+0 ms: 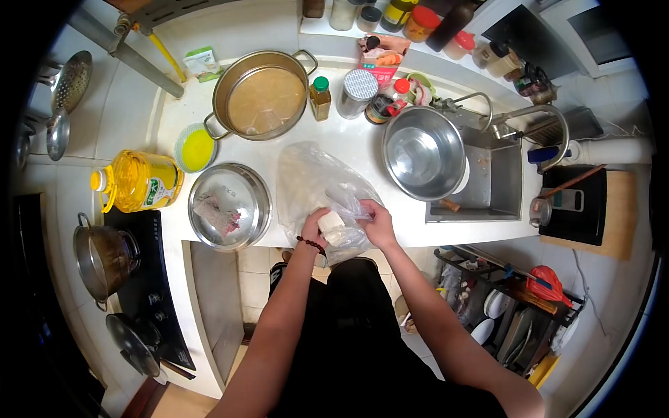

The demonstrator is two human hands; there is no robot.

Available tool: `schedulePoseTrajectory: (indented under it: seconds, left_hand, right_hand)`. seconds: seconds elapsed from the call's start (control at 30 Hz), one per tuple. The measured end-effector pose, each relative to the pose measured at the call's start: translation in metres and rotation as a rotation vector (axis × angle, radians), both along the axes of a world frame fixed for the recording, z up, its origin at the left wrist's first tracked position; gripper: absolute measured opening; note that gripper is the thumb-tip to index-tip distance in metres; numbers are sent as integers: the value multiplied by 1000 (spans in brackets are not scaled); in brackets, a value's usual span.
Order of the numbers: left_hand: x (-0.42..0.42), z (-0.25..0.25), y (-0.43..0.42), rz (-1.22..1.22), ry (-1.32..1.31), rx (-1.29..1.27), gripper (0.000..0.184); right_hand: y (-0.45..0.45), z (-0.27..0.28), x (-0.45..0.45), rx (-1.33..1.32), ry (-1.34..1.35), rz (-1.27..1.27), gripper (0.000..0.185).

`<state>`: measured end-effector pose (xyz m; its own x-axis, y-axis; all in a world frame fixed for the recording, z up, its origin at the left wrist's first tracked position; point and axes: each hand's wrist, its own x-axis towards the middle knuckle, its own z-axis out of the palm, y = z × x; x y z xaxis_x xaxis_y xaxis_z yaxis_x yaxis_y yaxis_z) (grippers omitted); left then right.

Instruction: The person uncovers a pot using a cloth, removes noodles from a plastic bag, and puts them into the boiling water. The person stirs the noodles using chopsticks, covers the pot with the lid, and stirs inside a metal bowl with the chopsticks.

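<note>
A clear plastic bag (306, 174) lies spread over the front of the white counter, its near part raised between my hands. My left hand (316, 230), with a beaded bracelet at the wrist, is closed around a pale, whitish block (331, 224) at the bag's near end. On the right, my right hand (377, 224) pinches the bag's plastic. Left of the bag sits a steel bowl (259, 191) with a greyish-pink piece (217, 214) in it.
Behind are a large pot (224, 90), a green-capped bottle (320, 101) and a lidded canister (355, 97). An empty metal basin (425, 155) stands beside the sink (498, 188). To the left are an oil jug (139, 181) and the stove (157, 279).
</note>
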<state>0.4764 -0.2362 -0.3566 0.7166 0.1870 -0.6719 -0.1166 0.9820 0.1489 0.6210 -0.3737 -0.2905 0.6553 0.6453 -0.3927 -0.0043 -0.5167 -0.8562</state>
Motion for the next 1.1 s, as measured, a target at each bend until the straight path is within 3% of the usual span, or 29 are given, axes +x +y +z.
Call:
schedulePoseTrajectory:
  seconds: [0.1,0.33,0.47,0.57,0.67,0.7,0.77,0.8,0.93,1.1]
  left_hand:
    - [-2,-5,1,-11,-42,-1,33]
    - [8,17,3,7,-82,-66,42]
    - [10,21,4,73,-27,-112,33]
    - [8,35,10,0,17,-13,27]
    - [12,69,12,33,195,-2,19]
    - [11,70,13,35,195,3,19]
    - [6,73,13,-58,240,72,21]
    - [5,80,13,-52,242,78,21]
    - [0,111,10,-93,238,44,20]
    - [-22,143,-4,-210,217,-81,17]
  right_hand:
    - [2,35,-3,-102,39,59,53]
    - [-31,20,-28,-19,-40,180,72]
    - [-48,-8,-24,-12,63,70,65]
    - [-42,-18,-6,-233,-9,-40,59]
    - [-18,3,5,-48,-400,-85,53]
    - [-8,25,7,-43,-398,-85,53]
    - [8,59,11,90,-859,145,41]
    - [13,60,6,60,-670,166,32]
    - [25,46,5,135,-720,163,25]
    - [39,42,11,27,-528,79,21]
